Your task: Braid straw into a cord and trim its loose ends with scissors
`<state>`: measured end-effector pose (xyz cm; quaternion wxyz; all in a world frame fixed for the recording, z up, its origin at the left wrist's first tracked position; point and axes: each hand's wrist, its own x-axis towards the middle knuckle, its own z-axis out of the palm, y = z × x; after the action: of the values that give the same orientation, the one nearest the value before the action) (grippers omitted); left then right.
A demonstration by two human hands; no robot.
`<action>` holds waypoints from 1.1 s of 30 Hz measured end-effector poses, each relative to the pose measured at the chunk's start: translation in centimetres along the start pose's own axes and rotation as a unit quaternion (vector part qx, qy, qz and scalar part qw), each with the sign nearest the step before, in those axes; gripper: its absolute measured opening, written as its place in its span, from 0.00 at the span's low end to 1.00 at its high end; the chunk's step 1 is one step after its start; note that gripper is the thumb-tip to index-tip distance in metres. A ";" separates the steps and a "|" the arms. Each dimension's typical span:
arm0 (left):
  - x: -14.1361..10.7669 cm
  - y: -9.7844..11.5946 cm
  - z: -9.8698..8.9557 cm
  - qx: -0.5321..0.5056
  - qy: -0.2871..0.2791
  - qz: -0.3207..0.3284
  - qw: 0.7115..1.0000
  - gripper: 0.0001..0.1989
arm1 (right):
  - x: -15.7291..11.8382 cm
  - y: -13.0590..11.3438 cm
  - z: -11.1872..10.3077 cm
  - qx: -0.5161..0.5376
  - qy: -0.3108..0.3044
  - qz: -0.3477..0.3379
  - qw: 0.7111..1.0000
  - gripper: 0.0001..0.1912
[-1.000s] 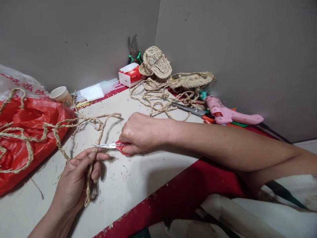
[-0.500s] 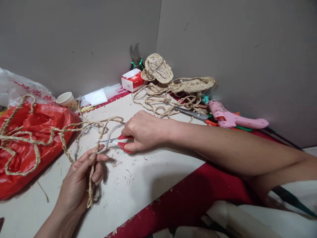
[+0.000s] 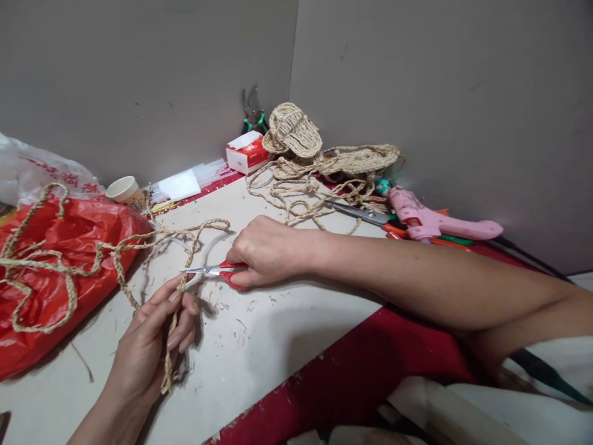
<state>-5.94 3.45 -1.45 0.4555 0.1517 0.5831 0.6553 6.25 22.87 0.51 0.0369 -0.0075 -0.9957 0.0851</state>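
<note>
Between the thumb and fingers of my left hand (image 3: 152, 327) is a braided straw rope (image 3: 167, 371), its frayed end hanging below the hand. The rope runs up from my fingers and loops back to the left. My right hand (image 3: 264, 253) grips a pair of red-handled scissors (image 3: 210, 270) by the loops. Their blade tips lie across the rope, just above my left fingertips. Whether the blades have gone through the rope cannot be made out.
At left, a red plastic bag (image 3: 88, 228) bears more rope. Behind stand a paper cup (image 3: 126, 190), a tissue box (image 3: 244, 154), pliers (image 3: 253, 111) and coiled rope (image 3: 296, 130). Large shears (image 3: 365, 213) and a pink glue gun (image 3: 430, 219) lie beyond my right arm.
The scissors' blades have drawn closer together over the rope and sit slightly lower. My left fingers have curled in a little more around the rope.
</note>
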 end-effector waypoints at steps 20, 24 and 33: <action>0.4 -0.2 -0.5 -0.020 -0.005 0.011 1.000 0.09 | -0.1 -0.3 0.5 -0.073 0.026 -0.013 0.997 0.21; 0.6 -0.3 -0.7 -0.024 -0.005 0.013 1.000 0.04 | 0.0 -0.5 0.4 -0.054 0.004 -0.016 0.998 0.19; 0.3 -0.1 -0.5 -0.030 -0.007 0.011 0.999 0.14 | 0.1 0.3 0.3 -0.009 0.032 0.012 0.999 0.16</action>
<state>-6.40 3.37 -1.75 0.4568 0.1487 0.5582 0.6764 6.14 23.08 0.17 0.0674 -0.0228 -0.9945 0.0766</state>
